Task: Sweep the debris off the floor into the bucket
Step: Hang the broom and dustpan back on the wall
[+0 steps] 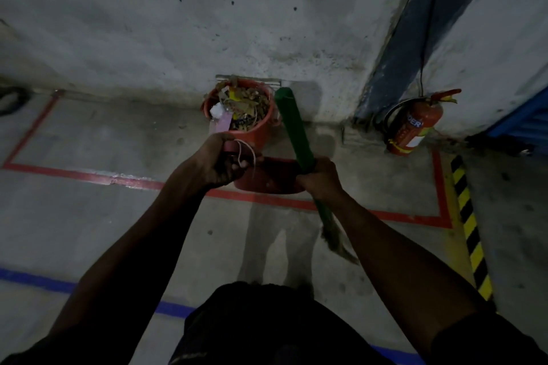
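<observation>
Hands up front: the right hand (321, 176) grips the green broom (292, 127) mid-handle, the left hand (221, 164) clutches a red dustpan (267, 176) by its handle. Beyond them, against the wall, stands the red bucket (255, 133), heaped with debris (243, 107).

concrete floor (89, 216), red bucket (261, 127) of debris (246, 107), fire extinguisher (415, 127)

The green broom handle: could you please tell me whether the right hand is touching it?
Touching. The head view shows the right hand with fingers wrapped round the green broom handle.
</observation>
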{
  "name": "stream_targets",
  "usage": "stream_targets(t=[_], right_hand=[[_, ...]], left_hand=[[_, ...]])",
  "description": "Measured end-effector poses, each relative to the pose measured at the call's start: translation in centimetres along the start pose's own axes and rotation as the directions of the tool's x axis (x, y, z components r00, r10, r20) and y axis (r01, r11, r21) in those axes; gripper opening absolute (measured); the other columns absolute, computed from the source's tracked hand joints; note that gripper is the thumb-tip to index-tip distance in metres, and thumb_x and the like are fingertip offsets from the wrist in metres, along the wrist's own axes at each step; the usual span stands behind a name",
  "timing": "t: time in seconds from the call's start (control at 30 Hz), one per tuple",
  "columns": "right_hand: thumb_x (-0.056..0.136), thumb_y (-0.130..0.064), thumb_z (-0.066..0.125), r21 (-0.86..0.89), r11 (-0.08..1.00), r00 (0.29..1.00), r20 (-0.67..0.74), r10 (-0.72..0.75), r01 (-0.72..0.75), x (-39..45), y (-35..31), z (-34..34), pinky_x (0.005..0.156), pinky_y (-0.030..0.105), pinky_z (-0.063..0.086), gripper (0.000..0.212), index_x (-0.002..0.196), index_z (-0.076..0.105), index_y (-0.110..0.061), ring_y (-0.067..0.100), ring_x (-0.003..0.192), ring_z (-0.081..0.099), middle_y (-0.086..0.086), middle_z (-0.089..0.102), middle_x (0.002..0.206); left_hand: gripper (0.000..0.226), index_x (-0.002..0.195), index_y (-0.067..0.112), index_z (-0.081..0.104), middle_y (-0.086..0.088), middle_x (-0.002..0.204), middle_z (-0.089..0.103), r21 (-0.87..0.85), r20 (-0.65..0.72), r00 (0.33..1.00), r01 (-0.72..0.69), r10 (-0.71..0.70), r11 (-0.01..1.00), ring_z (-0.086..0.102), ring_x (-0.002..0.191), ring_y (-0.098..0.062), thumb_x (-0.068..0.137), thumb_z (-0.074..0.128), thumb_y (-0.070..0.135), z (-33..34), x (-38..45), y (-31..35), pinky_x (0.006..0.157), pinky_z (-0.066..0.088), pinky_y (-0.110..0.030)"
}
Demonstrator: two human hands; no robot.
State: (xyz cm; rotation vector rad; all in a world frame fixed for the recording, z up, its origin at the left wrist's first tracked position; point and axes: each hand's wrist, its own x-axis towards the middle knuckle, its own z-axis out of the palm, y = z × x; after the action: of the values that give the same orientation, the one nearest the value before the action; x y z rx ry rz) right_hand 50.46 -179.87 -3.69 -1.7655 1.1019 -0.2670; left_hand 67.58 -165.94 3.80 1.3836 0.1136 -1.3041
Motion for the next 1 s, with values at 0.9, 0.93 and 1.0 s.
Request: stream_targets(t=[0.9,0.93,1.0], right_hand=[[0.063,0.007,0.067,0.155,0.987,0.998,-0.042,0.054,-0.047,-4.4,-4.0,0.0,0.059,0.031,0.051,0.025,0.082,0.066,-0.009,0.019,0.066,0.062,0.003,0.064,0.072],[0.064,0.008,0.066,0.181,0.982,0.997,-0.049,0.055,-0.045,-4.7,-3.7,-0.5,0.063,0.032,0.052,0.032,0.091,0.068,-0.007,0.019,0.069,0.063,0.003,0.065,0.076],[0.066,0.012,0.064,0.235,0.971,0.994,-0.091,0.058,-0.035,-5.4,-2.8,-1.7,0.065,0.031,0.050,0.038,0.101,0.066,-0.003,0.017,0.070,0.060,0.004,0.064,0.082]], left_hand=[[0.043,0.128,0.013,0.054,-0.007,0.116,0.066,0.719,-0.008,0.554,-0.576,0.832,0.390,0.061,0.107,-0.023,0.092,0.057,0.036,1.2,1.0,-2.0,0.080,0.042,-0.025],[0.044,0.130,0.011,0.053,-0.009,0.118,0.065,0.719,0.001,0.559,-0.576,0.829,0.388,0.060,0.109,-0.025,0.093,0.057,0.033,1.7,0.9,-2.2,0.082,0.043,-0.026],[0.048,0.136,0.009,0.049,-0.012,0.126,0.062,0.730,0.007,0.570,-0.565,0.822,0.385,0.057,0.115,-0.027,0.093,0.059,0.027,2.7,0.6,-2.6,0.087,0.042,-0.027]])
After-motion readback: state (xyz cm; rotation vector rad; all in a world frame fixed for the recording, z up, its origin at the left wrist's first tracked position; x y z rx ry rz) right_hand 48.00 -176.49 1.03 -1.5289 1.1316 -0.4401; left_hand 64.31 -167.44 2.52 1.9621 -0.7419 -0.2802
